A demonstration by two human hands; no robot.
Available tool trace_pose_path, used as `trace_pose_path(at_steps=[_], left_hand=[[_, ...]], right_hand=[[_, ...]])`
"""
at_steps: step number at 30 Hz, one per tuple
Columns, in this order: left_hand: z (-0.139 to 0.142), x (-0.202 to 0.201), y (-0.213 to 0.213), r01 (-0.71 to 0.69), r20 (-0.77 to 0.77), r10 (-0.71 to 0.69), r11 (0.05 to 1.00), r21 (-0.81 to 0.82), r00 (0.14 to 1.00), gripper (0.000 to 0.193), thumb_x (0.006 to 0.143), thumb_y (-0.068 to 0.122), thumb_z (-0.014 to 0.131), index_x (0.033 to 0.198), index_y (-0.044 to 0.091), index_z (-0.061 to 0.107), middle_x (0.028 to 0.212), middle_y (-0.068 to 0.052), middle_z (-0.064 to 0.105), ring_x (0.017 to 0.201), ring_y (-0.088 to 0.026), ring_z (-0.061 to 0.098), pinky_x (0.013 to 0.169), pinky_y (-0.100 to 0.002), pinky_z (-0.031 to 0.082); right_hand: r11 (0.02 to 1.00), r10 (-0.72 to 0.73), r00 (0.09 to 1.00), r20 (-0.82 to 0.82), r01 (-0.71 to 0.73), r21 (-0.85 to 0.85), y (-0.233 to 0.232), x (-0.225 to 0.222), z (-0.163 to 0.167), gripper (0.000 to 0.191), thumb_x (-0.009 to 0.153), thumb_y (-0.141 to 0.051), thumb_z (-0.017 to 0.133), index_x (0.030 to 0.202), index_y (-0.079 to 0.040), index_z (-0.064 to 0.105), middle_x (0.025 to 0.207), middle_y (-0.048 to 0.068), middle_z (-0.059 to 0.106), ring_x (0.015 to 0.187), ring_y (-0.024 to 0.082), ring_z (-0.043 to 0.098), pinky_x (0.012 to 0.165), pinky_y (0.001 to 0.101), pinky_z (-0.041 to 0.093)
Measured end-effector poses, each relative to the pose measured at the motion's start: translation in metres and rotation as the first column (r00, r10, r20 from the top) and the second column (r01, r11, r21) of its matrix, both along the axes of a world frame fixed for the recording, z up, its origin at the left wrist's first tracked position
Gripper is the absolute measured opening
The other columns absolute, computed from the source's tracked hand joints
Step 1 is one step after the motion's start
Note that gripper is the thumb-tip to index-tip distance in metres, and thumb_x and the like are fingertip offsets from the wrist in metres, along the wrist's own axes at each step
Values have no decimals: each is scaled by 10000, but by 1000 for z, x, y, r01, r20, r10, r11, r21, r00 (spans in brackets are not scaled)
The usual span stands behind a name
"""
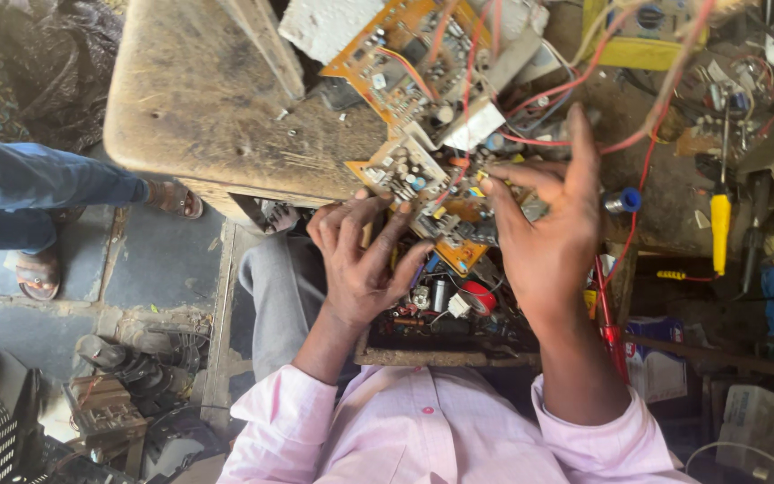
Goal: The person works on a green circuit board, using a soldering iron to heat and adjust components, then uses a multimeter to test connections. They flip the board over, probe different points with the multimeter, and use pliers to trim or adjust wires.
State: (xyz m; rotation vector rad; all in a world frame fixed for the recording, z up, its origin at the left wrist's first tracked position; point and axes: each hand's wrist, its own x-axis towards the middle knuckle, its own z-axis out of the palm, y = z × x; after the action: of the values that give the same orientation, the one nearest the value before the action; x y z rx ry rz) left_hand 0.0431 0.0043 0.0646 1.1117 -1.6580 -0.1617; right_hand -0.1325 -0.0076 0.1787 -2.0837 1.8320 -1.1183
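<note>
An orange circuit board [423, 193] crowded with small components sits tilted at the near edge of a worn wooden workbench [208, 99]. My left hand [360, 255] grips its lower left edge, fingers curled under it. At the board's right side my right hand [548, 224] touches it, fingertips on the components and thumb raised. Red wires [575, 85] run from the board across the bench. A second orange circuit board [396, 54] lies farther back. An open drawer [445, 336] below my hands holds loose parts.
A yellow-handled screwdriver [719, 229] lies at the right among tools and wires. A blue capacitor [624, 200] sits beside my right hand. Another person's jeans-clad leg [29, 184] and sandalled feet are at the left. Old transformers [123, 385] lie on the floor.
</note>
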Motion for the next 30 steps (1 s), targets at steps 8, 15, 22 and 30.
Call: trace_pose_path(at_steps=[8,15,22,30], left_hand=[[2,-28,9,4,19,-4,1000,-6,1000,536,846,322,901,1286,83,709,1241,-137,610,1186,-332,529,1053,-489,356],[-15,-73,24,23,56,-27,997,70,998,508,943,289,846,1373,65,694,1362,-197,555,1317,-386,417,1144,-512,349],[-20,-140,17,3,99,-5,1000,22,995,492,1070,403,769,1420,64,701,1366,-155,542,1278,-319,433,1132,-470,432],[-8,-219,2,-57,175,57,998,-7,983,445,1034,359,704,1333,32,662,1303,-200,533,1233,-370,472,1068,-556,410]], right_hand=[[998,60,912,406,-41,-57,56,-80,11,701,1039,133,763,1560,2,311,1123,172,731,1077,166,695,993,257,568],[905,-340,939,53,341,-254,76,-232,-10,497,1072,115,722,1472,-9,454,1088,131,704,1016,166,664,958,292,524],[852,-522,851,-62,515,-97,57,-374,-47,362,950,45,750,1294,-23,657,1062,112,710,936,187,682,710,332,510],[894,-288,957,40,283,-348,28,-445,-41,502,952,66,814,1325,-157,564,1293,102,629,1193,286,631,1035,345,550]])
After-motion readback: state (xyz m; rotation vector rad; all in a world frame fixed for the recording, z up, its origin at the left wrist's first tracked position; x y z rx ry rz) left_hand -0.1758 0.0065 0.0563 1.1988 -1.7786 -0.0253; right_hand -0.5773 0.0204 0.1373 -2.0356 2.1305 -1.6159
